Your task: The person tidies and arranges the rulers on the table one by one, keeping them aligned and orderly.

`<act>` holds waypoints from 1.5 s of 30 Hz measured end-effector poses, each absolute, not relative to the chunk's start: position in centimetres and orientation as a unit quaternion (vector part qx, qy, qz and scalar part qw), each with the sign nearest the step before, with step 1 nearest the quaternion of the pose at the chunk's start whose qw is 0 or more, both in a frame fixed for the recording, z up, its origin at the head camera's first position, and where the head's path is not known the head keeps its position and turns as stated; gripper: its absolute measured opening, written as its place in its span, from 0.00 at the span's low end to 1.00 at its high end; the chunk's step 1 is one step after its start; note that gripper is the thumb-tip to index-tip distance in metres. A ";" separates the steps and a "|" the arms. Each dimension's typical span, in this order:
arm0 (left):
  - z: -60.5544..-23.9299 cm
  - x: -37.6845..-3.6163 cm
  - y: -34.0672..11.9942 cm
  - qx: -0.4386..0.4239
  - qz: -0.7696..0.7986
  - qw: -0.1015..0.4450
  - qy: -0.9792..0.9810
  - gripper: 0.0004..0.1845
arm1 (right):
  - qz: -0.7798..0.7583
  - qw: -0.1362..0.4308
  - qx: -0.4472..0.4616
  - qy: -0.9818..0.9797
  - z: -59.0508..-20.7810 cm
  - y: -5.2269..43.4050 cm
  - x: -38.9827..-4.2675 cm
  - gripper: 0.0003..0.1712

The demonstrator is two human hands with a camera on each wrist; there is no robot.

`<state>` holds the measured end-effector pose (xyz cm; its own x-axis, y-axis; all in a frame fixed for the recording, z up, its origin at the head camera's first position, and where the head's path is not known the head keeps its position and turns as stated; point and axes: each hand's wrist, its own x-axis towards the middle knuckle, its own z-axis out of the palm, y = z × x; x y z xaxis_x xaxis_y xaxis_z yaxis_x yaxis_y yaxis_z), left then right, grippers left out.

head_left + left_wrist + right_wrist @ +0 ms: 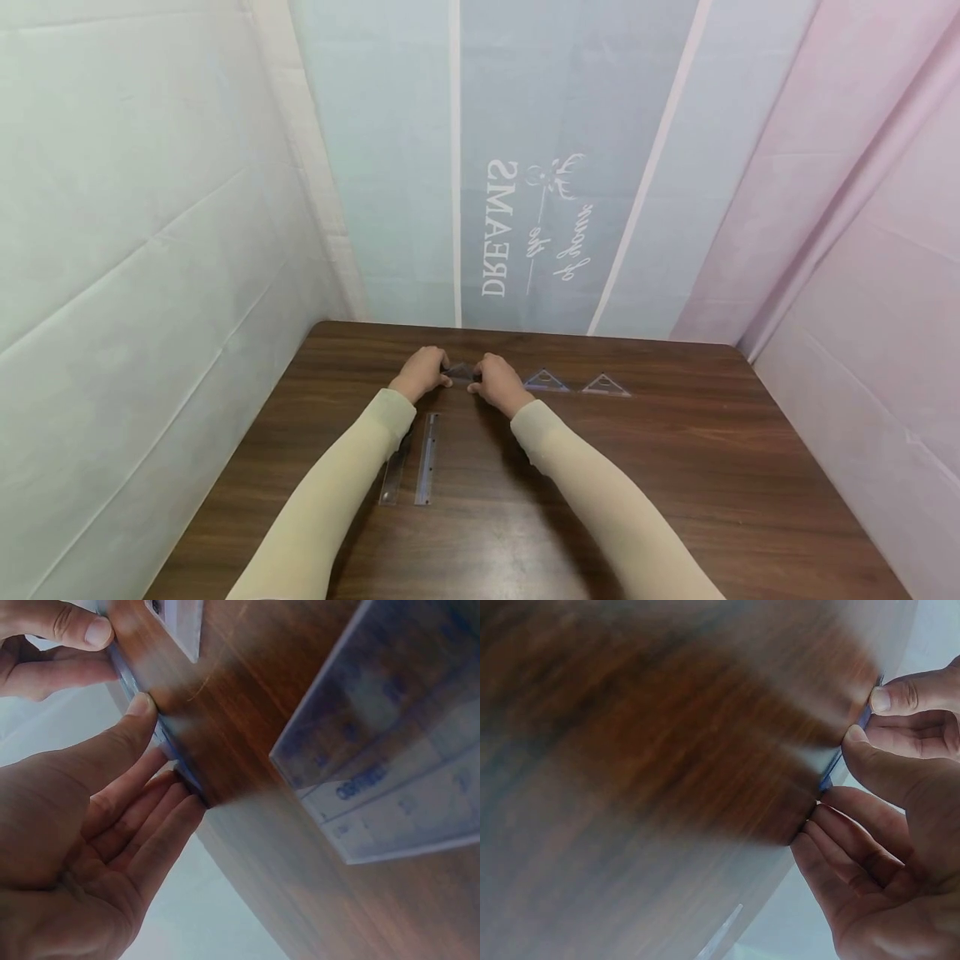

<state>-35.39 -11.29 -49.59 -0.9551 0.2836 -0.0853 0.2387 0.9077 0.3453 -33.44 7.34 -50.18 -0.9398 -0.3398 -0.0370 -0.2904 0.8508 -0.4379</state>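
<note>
Near the far edge of the table, a clear triangular set square [461, 372] sits between both hands. My left hand [425, 370] pinches its left end, thumb on the near side and fingers behind. At the opposite end, my right hand [498, 383] pinches it the same way. Seen edge-on in the right wrist view, the set square [831, 769] appears as a thin bluish strip at the tabletop. Both hands partly cover it. Two more clear set squares, one bluish [547, 387] and one paler [606, 391], lie in a row to the right.
Two clear straight rulers lie nearer: one with a blue stripe [427, 458], another [392, 483] partly under the left forearm. The brown wooden table [675, 500] ends at a pale blue printed curtain [397, 167]. White cloth [135, 250] hangs on the left, pinkish cloth [862, 292] on the right.
</note>
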 end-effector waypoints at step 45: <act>-50.4 -33.5 -12.0 0.152 0.210 0.038 0.965 0.15 | -0.246 0.032 -0.157 0.956 -50.7 7.4 -32.4 0.18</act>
<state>-33.52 -12.02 -50.35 -0.9507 0.3100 -0.0087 0.2782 0.8651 0.4173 -32.38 7.42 -50.69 -0.9486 -0.3160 0.0161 -0.2843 0.8292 -0.4813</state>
